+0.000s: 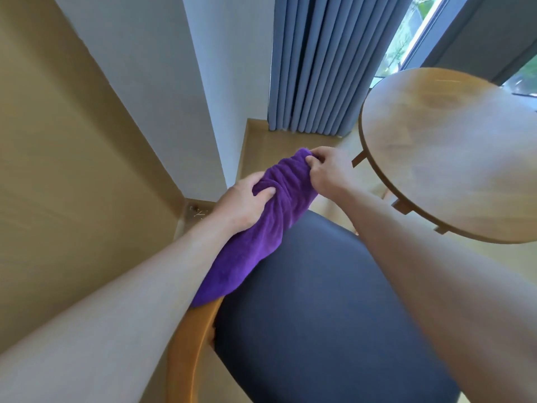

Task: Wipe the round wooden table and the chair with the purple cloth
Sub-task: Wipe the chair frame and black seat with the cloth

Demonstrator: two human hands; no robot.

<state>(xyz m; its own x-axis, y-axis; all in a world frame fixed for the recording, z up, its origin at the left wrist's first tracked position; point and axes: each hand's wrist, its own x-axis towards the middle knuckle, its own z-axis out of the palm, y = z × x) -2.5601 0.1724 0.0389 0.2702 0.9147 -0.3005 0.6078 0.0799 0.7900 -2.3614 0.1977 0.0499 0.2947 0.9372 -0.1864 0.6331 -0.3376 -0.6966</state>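
Note:
The purple cloth (261, 228) lies bunched lengthwise along the wooden frame (189, 344) of the chair, beside its dark blue seat (319, 315). My left hand (241, 205) grips the cloth near its middle, thumb pressed into the folds. My right hand (328, 170) pinches the cloth's far end with curled fingers. The round wooden table (453, 158) stands to the right, a little beyond the chair; neither hand touches it.
A tan wall panel (72, 170) and a white wall corner (203, 112) are close on the left. Blue-grey curtains (319, 62) hang ahead, with a window (406, 39) beside them. Light wooden floor (276, 144) shows between chair, curtains and table.

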